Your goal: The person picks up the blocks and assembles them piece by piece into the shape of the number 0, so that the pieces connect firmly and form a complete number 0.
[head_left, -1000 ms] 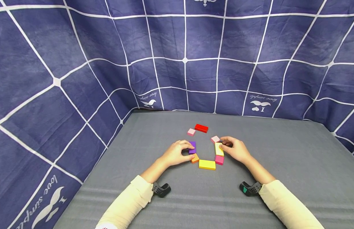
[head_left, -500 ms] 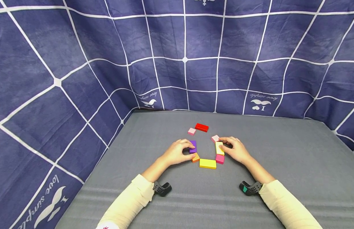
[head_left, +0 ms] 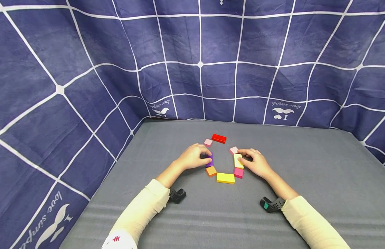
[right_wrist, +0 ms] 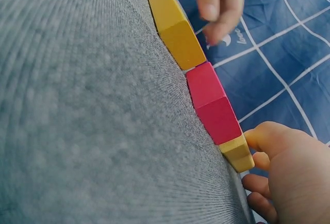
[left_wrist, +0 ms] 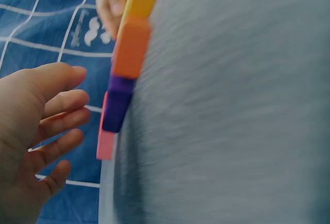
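My left hand (head_left: 194,157) is over the purple block (head_left: 210,160); in the left wrist view the same hand (left_wrist: 44,115) has loosely bent, spread fingers, apart from the blocks. My right hand (head_left: 256,163) holds the pale yellow block (head_left: 237,162) with thumb and forefinger, the forefinger also by a pale pink block (head_left: 233,150). Nearer me, a magenta block (head_left: 238,173) adjoins the pale yellow one. An orange block (head_left: 211,171) lies at the purple block's near end, and a bright yellow block (head_left: 225,178) lies between the two sides.
Beyond the purple block lie another pale pink block (head_left: 208,142) and a red block (head_left: 218,138). All sit on a grey cloth-covered table (head_left: 273,145). A blue white-lined curtain (head_left: 186,83) hangs behind and on the left.
My left hand has moved slightly away from me, its thumb leaving the orange block for the purple one. My right hand stays at the pale yellow block.
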Tool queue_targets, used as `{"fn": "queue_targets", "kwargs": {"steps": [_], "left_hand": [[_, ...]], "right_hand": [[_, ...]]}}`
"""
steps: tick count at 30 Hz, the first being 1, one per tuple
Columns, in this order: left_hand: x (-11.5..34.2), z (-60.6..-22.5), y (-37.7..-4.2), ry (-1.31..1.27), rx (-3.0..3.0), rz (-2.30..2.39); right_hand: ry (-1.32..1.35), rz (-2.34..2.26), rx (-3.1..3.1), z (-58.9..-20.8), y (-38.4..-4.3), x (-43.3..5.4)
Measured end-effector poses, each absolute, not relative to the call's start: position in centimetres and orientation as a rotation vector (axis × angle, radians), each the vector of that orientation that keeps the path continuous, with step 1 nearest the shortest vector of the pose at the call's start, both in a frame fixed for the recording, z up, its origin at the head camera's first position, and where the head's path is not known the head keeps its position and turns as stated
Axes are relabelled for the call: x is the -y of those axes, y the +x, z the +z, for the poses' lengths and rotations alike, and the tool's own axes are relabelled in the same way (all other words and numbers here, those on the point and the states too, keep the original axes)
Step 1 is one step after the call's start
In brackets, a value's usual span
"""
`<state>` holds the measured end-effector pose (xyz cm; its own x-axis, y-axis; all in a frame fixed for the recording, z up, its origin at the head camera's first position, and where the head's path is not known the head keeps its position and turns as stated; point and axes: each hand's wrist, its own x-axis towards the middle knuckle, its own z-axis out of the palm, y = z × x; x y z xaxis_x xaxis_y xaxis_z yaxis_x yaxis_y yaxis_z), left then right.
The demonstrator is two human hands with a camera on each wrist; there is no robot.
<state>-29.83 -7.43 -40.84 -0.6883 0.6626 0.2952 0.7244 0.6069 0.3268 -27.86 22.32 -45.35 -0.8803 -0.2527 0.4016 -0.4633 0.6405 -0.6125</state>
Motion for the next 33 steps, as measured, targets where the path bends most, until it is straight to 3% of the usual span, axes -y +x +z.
{"fn": "queue_targets", "kwargs": {"steps": [10,20,33], "left_hand": [[6.0,-39.5,-34.0,-0.64,2.803,-0.544],[3.4,-39.8,-35.1,-0.245,2.982,-0.393],[2.9,-41.0,-35.0,-0.159,2.962,-0.509]], "right_hand": [[0.603,1.074,2.561,-45.4,-28.0,-22.4],[0.591,1.066,2.563,-45.4,-27.8,-22.3],[0.596,1.07,2.577,-45.4,-27.9,-22.4]]}}
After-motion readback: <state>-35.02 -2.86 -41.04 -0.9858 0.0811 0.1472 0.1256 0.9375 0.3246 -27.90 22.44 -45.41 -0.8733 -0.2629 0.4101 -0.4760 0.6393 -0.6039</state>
